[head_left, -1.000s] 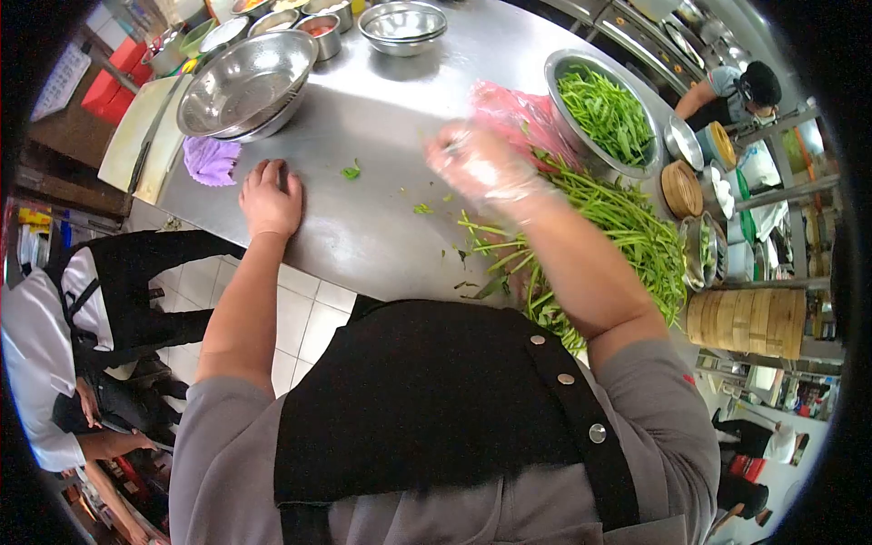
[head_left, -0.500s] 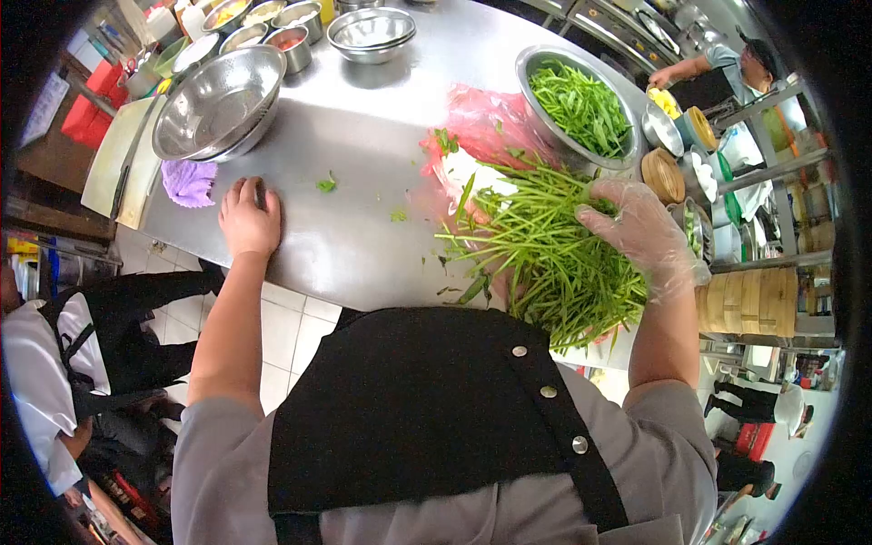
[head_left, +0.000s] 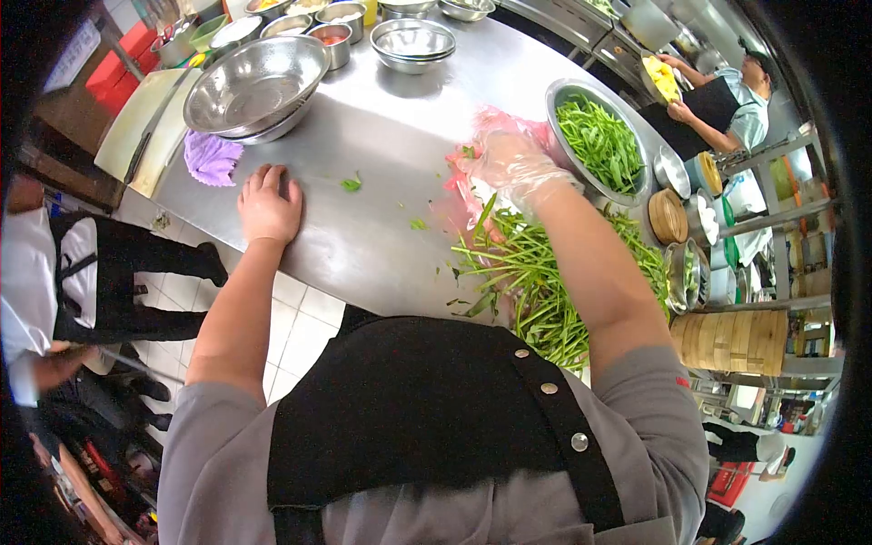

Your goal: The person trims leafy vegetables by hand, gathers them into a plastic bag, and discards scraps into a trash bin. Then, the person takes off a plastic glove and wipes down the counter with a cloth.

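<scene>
My bare left hand lies flat on the steel table, fingers stretched out, beside a crumpled purple cloth. In a clear plastic glove, my right hand is over a pink plastic bag, near a small green leaf at its edge. Its fingertips are blurred, so their grip is unclear. Below my right forearm spreads a heap of long green leafy stems, partly covered by the arm. A steel bowl of cut greens stands just beyond the bag. Loose leaf bits lie between my hands.
Stacked steel colanders and a cutting board with a knife are at the left. Smaller steel bowls stand at the back. Bamboo steamers are on the right. A co-worker holds yellow food; another person stands left.
My right hand has moved from the heap of stems, left and away from me, to the pink bag. My left hand stays on the table. The camera view has shifted slightly.
</scene>
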`<state>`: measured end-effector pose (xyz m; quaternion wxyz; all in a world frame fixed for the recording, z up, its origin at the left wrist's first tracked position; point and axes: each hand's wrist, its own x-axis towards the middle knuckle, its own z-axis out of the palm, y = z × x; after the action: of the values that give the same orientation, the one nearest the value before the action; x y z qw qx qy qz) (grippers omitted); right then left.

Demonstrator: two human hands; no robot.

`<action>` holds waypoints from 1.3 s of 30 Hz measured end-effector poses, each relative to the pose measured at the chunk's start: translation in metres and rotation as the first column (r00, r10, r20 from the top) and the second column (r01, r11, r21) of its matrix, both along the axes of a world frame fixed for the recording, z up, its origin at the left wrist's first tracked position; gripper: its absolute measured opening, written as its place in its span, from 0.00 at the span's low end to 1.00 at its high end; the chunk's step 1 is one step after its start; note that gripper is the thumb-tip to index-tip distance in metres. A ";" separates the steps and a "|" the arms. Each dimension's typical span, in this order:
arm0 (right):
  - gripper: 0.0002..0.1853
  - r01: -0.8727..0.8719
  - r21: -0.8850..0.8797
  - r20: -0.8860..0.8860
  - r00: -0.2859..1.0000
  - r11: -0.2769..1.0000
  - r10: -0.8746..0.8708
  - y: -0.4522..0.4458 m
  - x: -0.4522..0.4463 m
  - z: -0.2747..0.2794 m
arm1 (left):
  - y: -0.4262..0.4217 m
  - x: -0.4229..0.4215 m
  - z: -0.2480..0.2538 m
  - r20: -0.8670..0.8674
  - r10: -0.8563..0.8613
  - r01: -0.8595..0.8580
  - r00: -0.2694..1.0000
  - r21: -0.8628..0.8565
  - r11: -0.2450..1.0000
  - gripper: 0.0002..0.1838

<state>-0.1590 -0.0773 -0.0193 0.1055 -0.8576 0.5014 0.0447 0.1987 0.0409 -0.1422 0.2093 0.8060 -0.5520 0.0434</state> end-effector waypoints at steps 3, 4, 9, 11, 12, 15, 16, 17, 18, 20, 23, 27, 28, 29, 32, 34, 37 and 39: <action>0.19 0.080 0.157 0.119 0.988 0.984 -0.099 -0.026 -0.015 -0.050 | 0.000 0.003 -0.003 -0.007 -0.005 0.004 1.000 -0.027 1.000 0.22; 0.19 0.056 0.096 0.107 0.992 0.994 -0.066 -0.022 -0.011 -0.037 | -0.001 0.003 -0.004 -0.007 -0.010 0.010 1.000 -0.040 0.999 0.22; 0.18 0.007 0.124 -0.127 0.992 0.992 0.008 0.002 -0.028 0.054 | -0.003 0.003 -0.006 0.006 -0.012 0.013 1.000 -0.059 0.998 0.21; 0.18 0.020 0.145 -0.279 0.960 0.989 0.021 -0.002 -0.037 0.067 | -0.002 0.001 -0.005 0.006 -0.003 0.003 1.000 -0.060 0.998 0.21; 0.19 0.007 0.118 -0.299 0.954 0.993 0.029 0.001 -0.034 0.072 | 0.000 0.001 -0.005 0.008 -0.006 0.007 1.000 -0.055 0.998 0.21; 0.17 -0.204 -0.009 -0.095 0.975 0.979 0.203 0.011 -0.013 0.057 | -0.001 0.000 0.002 0.001 -0.002 0.002 1.000 -0.016 1.000 0.22; 0.17 -0.282 -0.080 0.010 0.959 0.956 0.284 0.013 -0.005 0.050 | -0.001 0.001 0.002 0.005 0.001 -0.001 1.000 -0.019 1.000 0.22; 0.17 -0.341 0.001 0.107 0.935 0.940 0.339 0.011 0.002 0.035 | -0.001 0.001 0.000 0.007 0.001 -0.001 1.000 -0.025 1.000 0.22; 0.17 -0.342 0.120 0.019 0.940 0.932 0.342 0.008 0.026 0.027 | -0.001 0.001 -0.002 0.009 -0.002 0.002 1.000 -0.031 1.000 0.22; 0.19 -0.408 0.166 -0.010 0.910 0.898 0.416 0.010 0.076 0.004 | -0.002 0.002 -0.003 0.006 -0.002 0.003 1.000 -0.040 0.999 0.22; 0.19 -0.513 -0.096 0.221 0.824 0.853 0.521 0.017 0.128 -0.049 | -0.001 0.003 -0.003 0.006 -0.002 0.002 1.000 -0.049 0.999 0.22; 0.12 -0.518 -0.016 0.114 0.849 0.855 0.516 0.017 0.145 -0.066 | -0.001 0.007 -0.010 0.014 -0.010 0.011 1.000 -0.062 0.998 0.21; 0.12 -0.513 0.065 0.082 0.858 0.856 0.508 0.012 0.137 -0.065 | -0.002 0.006 -0.009 0.014 -0.007 0.008 1.000 -0.068 0.998 0.21; 0.12 -0.505 0.142 0.046 0.862 0.851 0.504 0.007 0.125 -0.062 | -0.002 0.005 -0.009 0.021 -0.005 0.007 1.000 -0.072 0.997 0.22; 0.13 -0.452 0.338 0.071 0.887 0.826 0.456 0.016 0.083 -0.033 | -0.003 0.006 -0.011 0.014 0.000 0.001 1.000 -0.062 0.998 0.22; 0.14 -0.490 0.339 0.119 0.869 0.803 0.481 0.028 0.064 -0.025 | -0.003 0.005 -0.009 0.017 0.007 -0.006 1.000 -0.045 0.999 0.23; 0.13 -0.564 0.116 0.140 0.824 0.818 0.549 0.052 0.044 -0.032 | -0.003 0.004 -0.005 0.016 0.007 -0.006 1.000 -0.022 1.000 0.23; 0.12 -0.481 0.101 0.179 0.870 0.871 0.460 0.055 0.043 -0.052 | -0.004 0.005 -0.008 0.014 0.010 -0.010 1.000 -0.010 1.000 0.23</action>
<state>-0.1165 -0.0224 -0.0716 0.1894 -0.9452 0.2630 0.0405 0.2035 0.0370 -0.1505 0.2091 0.8073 -0.5493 0.0530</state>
